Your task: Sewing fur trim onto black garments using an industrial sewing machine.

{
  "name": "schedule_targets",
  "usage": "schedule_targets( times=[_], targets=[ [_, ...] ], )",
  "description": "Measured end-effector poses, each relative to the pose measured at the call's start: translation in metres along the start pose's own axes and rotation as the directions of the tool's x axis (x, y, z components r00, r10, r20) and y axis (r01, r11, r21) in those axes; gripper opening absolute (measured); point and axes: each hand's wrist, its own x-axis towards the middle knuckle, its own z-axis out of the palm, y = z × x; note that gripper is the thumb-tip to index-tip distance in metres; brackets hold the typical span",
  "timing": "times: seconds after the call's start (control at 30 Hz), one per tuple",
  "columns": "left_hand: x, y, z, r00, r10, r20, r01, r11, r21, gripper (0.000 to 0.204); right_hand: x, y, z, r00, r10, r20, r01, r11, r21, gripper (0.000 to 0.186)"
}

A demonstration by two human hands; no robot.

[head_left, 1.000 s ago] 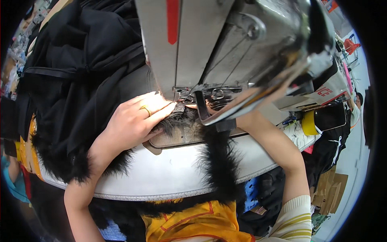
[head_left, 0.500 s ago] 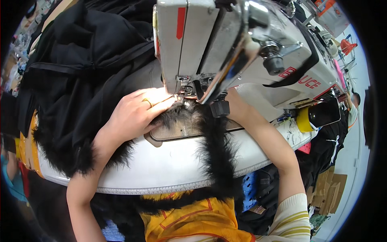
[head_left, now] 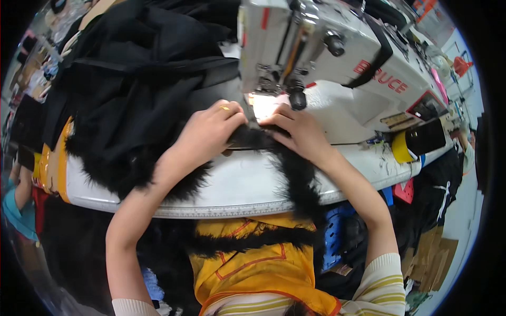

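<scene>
A lit white sewing machine [head_left: 329, 58] stands over the table. Just in front of its needle area, my left hand [head_left: 211, 129] and my right hand [head_left: 299, 131] face each other, a small gap between their fingertips. Both have their fingers closed on the edge of a black fur trim [head_left: 298, 181]; the exact pinch points are partly hidden. From there the trim falls over the table's front edge and loops across the lap. Left of the machine a large black garment [head_left: 132, 100] lies heaped, a fluffy border under my left forearm.
A ruler tape [head_left: 226, 211] runs along the front of the white table [head_left: 237, 184]. At the right stands a yellow-and-black container [head_left: 403, 147]. Below the table are a blue perforated basket [head_left: 332, 237] and cardboard [head_left: 435, 258]. Another person's arm [head_left: 22, 187] shows at far left.
My right hand has come out from behind the needle area to the front and grips the trim. My left hand has shifted slightly right in view; the whole view has moved too.
</scene>
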Motion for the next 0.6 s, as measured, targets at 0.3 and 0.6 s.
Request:
schedule_targets(
  times=[0.3, 0.6],
  targets=[
    [-0.007, 0.014, 0.000, 0.972, -0.005, -0.234, -0.008, 0.998, -0.055, 0.036, 0.012, -0.028, 0.013, 0.783, 0.503, 0.366, -0.552, 0.290, 0.782, 0.019],
    [-0.003, 0.015, 0.016, 0.961, 0.146, -0.235, -0.069, 0.950, 0.306, 0.012, 0.007, -0.039, -0.026, 0.990, 0.139, -0.009, -0.138, 0.987, 0.084, 0.044]
  ],
)
